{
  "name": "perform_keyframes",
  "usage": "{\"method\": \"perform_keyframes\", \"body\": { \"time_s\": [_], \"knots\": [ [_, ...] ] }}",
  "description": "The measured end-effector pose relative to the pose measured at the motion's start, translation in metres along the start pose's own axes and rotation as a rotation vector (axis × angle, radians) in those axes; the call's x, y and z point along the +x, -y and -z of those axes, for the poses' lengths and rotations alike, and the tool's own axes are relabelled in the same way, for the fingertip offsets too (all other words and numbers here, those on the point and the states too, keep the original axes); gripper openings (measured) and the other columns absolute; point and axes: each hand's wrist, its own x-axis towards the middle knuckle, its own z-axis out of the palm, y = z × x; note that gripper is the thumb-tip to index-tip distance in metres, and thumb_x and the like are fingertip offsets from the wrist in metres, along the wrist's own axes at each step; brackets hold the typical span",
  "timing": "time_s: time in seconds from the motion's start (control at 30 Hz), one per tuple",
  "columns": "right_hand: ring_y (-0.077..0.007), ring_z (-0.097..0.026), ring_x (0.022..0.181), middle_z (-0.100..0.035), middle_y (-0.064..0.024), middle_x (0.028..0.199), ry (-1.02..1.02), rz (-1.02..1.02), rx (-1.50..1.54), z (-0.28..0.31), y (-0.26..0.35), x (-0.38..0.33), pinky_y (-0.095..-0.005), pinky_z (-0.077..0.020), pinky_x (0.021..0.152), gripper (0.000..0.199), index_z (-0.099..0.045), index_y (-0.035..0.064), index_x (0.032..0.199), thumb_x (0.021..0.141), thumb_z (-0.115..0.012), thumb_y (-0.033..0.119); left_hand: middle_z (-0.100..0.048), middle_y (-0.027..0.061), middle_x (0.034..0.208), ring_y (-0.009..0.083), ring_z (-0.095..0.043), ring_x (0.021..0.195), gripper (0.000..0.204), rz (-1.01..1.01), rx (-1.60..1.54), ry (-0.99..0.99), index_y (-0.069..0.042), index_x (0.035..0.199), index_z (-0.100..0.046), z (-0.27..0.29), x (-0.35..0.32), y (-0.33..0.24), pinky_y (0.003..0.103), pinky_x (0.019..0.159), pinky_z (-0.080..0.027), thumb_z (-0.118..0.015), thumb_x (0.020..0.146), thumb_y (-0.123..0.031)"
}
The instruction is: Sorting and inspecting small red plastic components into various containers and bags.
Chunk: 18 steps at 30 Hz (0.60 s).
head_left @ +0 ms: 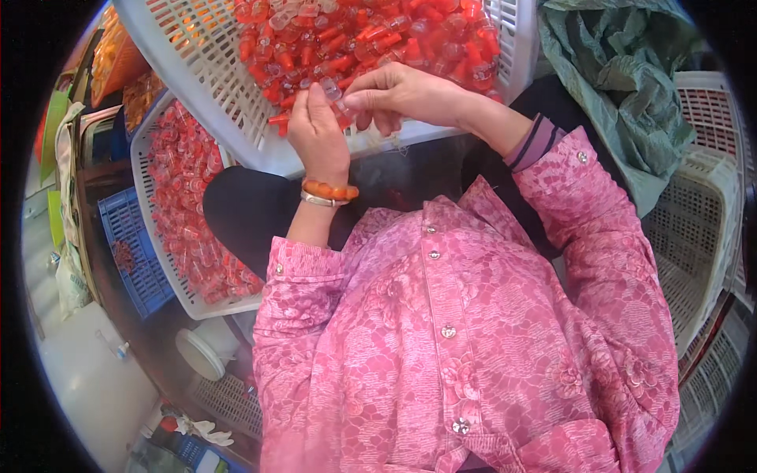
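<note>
Over the near edge of a white slatted basket [201, 94], my two hands meet. My left hand [322, 138], with an orange bead bracelet and a silver bangle on the wrist, is closed with thumb and fingers on a small clear plastic piece [331, 89]. From the right, my right hand [402, 96] pinches at the same piece, thumb and forefinger pressed together; its other fingers curl below. Beyond them the basket holds a heap of small red and clear plastic pieces [355, 43]. My fingers partly hide the held piece.
At the left stands a second white basket [140, 162] of red and clear pieces, beside a blue crate [138, 260]. A green woven sack [623, 87] and a pale slatted basket [702, 189] are on the right. A white round-lidded container [201, 355] sits lower left.
</note>
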Motion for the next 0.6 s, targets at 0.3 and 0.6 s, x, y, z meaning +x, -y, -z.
{"method": "perform_keyframes", "body": {
  "time_s": [0.3, 0.6],
  "knots": [
    [-0.0081, -0.043, 0.043, -0.062, -0.0105, 0.072, 0.341, -0.262, 0.505, 0.004, -0.02, -0.005, -0.0231, -0.0338, 0.042, 0.045, -0.06, -0.0024, 0.099, 0.094, -0.051, 0.041, -0.053, 0.0113, 0.063, 0.0212, -0.055, 0.055, 0.02, -0.406, 0.382, -0.034, -0.004, 0.079, -0.054, 0.008, -0.029, -0.016, 0.037, 0.051, -0.041, -0.052, 0.093, -0.018],
    [-0.0228, -0.062, 0.057, -0.059, -0.0157, 0.073, -0.264, 0.21, -0.571, 0.02, -0.035, 0.038, -0.0359, -0.0486, 0.053, 0.04, -0.057, 0.0027, 0.112, 0.094, -0.05, 0.038, -0.057, 0.0071, 0.073, 0.0185, -0.054, 0.06, 0.025, -0.143, 0.114, -0.414, -0.003, 0.089, -0.058, 0.094, -0.015, -0.042, 0.034, 0.056, -0.045, -0.05, 0.094, -0.026]
  ]
}}
